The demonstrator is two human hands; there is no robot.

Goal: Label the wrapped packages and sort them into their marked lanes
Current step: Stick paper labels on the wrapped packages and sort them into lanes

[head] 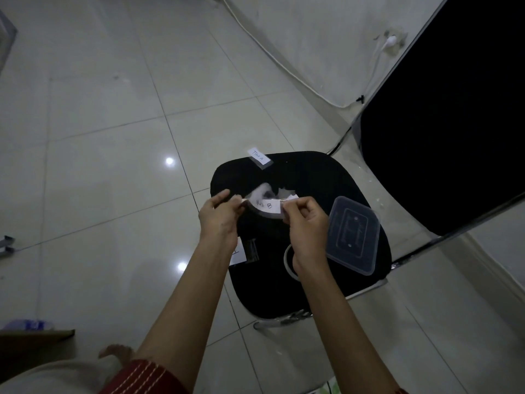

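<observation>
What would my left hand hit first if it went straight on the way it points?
Likely the right hand: the left hand points along the label both pinch, toward its other end.

lower label (238,255): half covered, writing unreadable | lid (353,236) embossing: too small

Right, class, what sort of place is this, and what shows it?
Probably a home room: glossy pale floor tiles, a black padded chair seat serving as worktop, and a white cable plugged into a wall socket.
</observation>
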